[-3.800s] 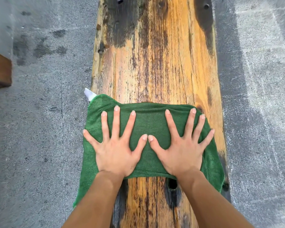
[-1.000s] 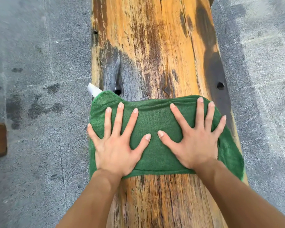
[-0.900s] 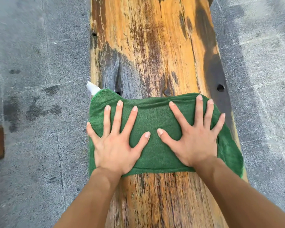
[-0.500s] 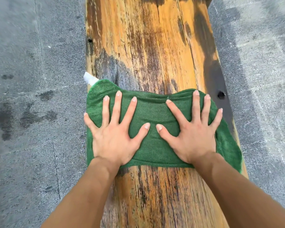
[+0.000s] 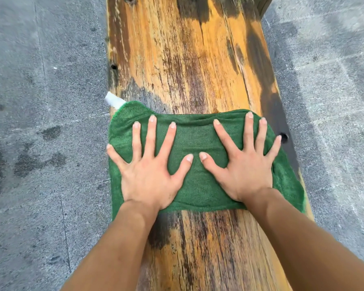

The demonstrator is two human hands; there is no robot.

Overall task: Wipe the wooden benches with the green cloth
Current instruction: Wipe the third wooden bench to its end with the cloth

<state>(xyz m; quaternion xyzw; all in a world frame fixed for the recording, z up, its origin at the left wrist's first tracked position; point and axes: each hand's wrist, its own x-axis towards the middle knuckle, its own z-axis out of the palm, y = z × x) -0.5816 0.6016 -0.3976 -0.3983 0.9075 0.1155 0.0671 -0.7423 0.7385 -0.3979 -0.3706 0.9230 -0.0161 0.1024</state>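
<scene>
The green cloth (image 5: 198, 148) lies flat across the width of the wooden bench (image 5: 198, 66), folded into a broad band with a soft, towel-like nap. Its left edge hangs over the bench's left side, where a small white tag (image 5: 112, 100) sticks out at the far corner; its right end drapes down toward the bench's right edge. The bench is a long, worn plank running away from the viewer, orange-yellow with dark brown and black streaks along the grain, and a few small dark holes near its edges, possibly bolt holes.
</scene>
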